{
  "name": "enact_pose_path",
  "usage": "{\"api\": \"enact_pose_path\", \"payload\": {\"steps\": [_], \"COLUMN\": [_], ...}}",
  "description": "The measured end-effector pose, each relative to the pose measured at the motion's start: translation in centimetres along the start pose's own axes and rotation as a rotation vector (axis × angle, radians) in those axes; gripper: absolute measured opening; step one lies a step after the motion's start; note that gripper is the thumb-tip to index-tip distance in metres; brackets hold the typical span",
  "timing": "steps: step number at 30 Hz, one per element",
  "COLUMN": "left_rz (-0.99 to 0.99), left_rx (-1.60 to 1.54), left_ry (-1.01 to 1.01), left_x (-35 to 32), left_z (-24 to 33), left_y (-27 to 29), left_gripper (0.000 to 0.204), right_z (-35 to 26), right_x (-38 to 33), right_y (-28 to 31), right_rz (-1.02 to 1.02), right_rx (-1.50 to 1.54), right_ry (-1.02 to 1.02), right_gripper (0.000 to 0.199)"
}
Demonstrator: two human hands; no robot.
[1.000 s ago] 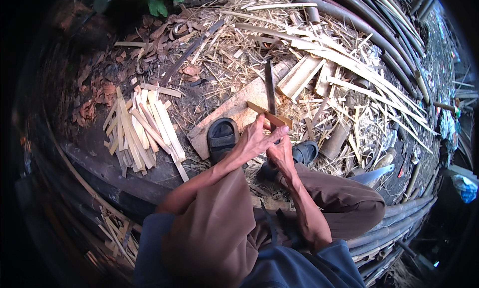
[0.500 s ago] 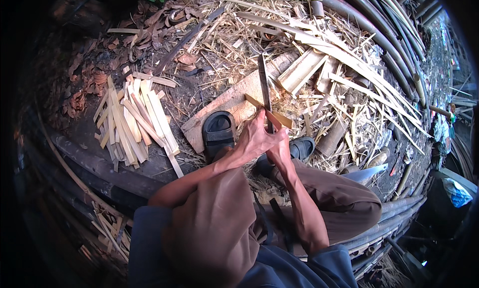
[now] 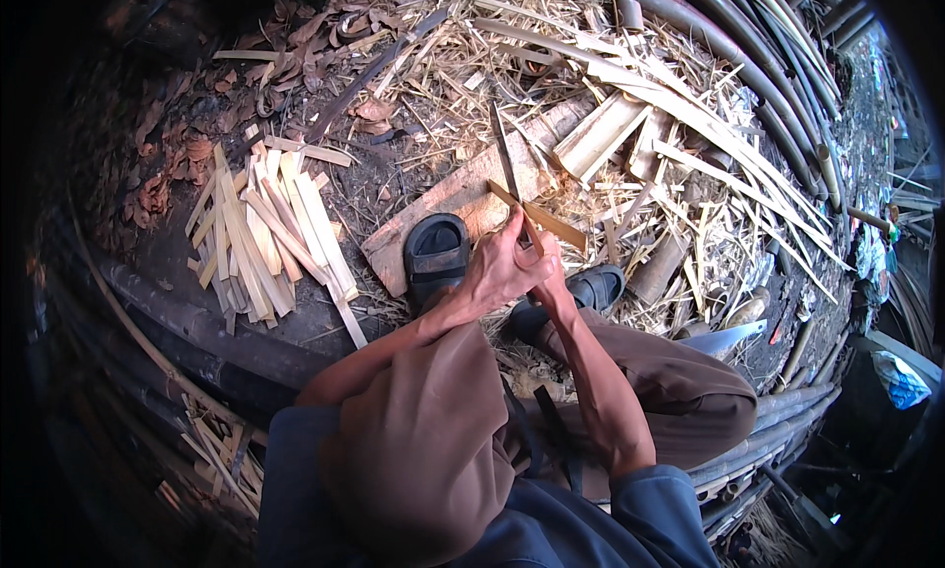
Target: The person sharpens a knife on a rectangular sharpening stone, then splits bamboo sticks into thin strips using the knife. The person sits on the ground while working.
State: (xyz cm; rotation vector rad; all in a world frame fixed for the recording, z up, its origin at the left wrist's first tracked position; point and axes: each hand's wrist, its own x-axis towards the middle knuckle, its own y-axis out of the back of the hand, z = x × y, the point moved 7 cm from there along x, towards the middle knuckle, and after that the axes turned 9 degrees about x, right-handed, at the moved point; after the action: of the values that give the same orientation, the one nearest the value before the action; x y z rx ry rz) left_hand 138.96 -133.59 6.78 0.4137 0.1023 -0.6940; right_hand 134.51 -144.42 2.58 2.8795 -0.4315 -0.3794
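Note:
Both my hands are close together in front of my knees, over a wooden plank (image 3: pixel 428 199). My right hand (image 3: pixel 547 275) is closed round the lower end of a long, narrow knife (image 3: pixel 504 153), whose dark blade points away and slightly left. Crossing the blade is a short, flat bamboo strip (image 3: pixel 553 223). Closed fingers of my left hand (image 3: pixel 495 275) pinch the strip where it meets the blade. The knife's handle is hidden by my hands.
A pile of split bamboo strips (image 3: pixel 281 233) lies to the left. Bamboo pieces (image 3: pixel 600 140), shavings and long slats (image 3: pixel 689 105) cover the ground ahead and right. A saw blade (image 3: pixel 724 339) rests by my right knee. Bamboo poles (image 3: pixel 709 31) curve along the far right.
The knife's tip has swung left, so the blade leans more. The bamboo strip has shifted slightly right, with both hands still together on knife and strip.

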Motion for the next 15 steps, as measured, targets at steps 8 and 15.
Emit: {"api": "enact_pose_path", "payload": {"steps": [8,15], "left_rz": [0.057,0.166], "left_rx": [-0.141,-0.08], "left_ry": [0.003,0.26], "left_x": [-0.5,-0.3], "left_z": [-0.8,-1.7], "left_y": [0.3,6.5], "left_gripper": [0.092,0.054], "right_z": [4.6,3.8], "right_x": [3.0,3.2], "right_y": [-2.1,-2.8], "right_rz": [-0.072,-0.061], "right_rx": [-0.266,-0.175], "right_ry": [-0.218,-0.333], "right_gripper": [0.026,0.045]}}
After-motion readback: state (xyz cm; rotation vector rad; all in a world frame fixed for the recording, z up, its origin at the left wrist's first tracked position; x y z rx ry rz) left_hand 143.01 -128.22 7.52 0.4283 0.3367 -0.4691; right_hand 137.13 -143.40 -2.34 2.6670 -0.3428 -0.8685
